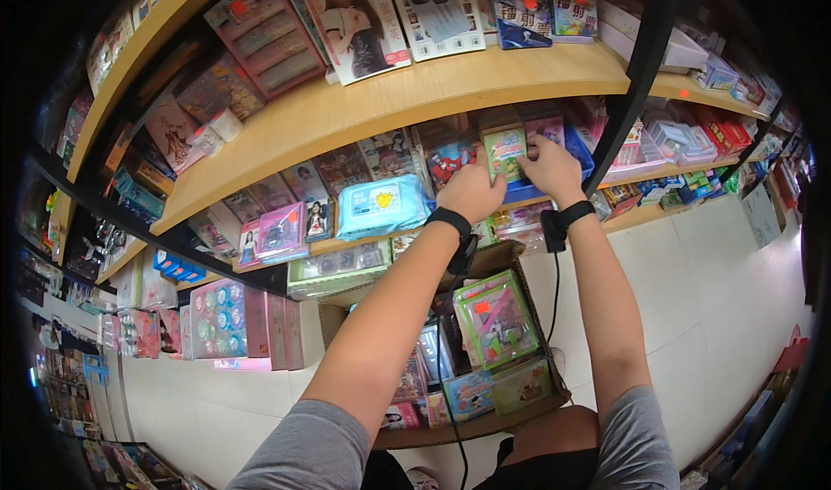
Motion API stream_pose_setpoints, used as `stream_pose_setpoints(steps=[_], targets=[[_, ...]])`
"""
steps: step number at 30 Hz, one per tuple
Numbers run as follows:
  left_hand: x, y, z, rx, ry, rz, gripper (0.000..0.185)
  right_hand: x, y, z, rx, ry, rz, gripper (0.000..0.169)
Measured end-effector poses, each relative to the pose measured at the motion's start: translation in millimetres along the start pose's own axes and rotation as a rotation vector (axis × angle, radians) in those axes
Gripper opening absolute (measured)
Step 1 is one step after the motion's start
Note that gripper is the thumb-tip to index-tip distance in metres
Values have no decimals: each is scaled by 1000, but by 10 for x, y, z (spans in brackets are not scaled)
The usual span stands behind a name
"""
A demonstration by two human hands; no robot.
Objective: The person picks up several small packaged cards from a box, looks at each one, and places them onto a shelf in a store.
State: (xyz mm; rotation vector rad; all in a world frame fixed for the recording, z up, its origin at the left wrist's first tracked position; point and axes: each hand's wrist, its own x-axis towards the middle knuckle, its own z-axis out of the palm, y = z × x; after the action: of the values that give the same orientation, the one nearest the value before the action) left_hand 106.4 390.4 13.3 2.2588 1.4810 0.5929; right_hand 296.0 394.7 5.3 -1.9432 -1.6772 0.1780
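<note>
Both hands are at a blue plastic bin [580,149] on the middle shelf. Between them stands a small green and yellow illustrated packet [505,152], upright over the bin. My left hand [474,190] grips its left edge, with the thumb near its lower front. At its right edge are the bent fingers of my right hand [553,168], gripping that side. A red-patterned package [448,164] is just left of my left hand, and a pink one [544,128] shows behind my right fingers. The bin's contents behind the packet are mostly hidden.
Below my arms an open cardboard box [519,256] holds several packaged items, including a green-framed set [496,318]. A light blue wipes pack [383,205] lies on the shelf to the left. The upper wooden shelf [454,84] overhangs, and a black upright post [626,107] stands right of my hands.
</note>
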Motion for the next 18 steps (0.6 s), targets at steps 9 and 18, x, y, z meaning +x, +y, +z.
stream_pose_setpoints(steps=[9,18], targets=[[7,41,45,46,57,-4,67,-33,7,-43,-44,21,-17,39],[55,-22,73,72,12,49,70,-40,20,-24,-22,16,9,30]])
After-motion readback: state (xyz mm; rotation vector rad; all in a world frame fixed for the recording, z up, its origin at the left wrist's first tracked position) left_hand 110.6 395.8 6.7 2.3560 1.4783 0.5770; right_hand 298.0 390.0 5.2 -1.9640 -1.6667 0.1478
